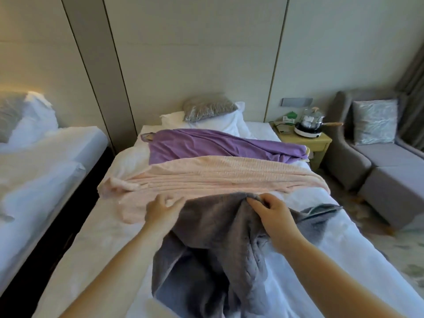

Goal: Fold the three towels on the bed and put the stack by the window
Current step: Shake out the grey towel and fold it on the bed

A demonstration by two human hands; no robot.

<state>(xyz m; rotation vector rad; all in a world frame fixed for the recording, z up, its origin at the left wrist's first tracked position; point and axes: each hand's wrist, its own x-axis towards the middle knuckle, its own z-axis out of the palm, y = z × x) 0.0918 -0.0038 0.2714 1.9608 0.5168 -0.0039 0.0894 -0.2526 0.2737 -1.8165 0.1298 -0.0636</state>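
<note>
Barely begun: right hand [270, 212] pinches the far edge of the rumpled grey terry towel [211, 237], left hand [161, 211] spread alongside; beyond them, ribbed pink towel [218, 175] and smooth purple towel [206, 143] lie unfolded on the bed [103, 237].

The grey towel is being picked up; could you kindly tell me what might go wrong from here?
1. The grey towel overlaps the pink towel, and the left hand sits right at that edge, so it might catch and drag the pink one too.
2. Only the right hand clearly pinches the grey towel, whose near part lies bunched and twisted; lifting it so could give a crooked fold.
</note>
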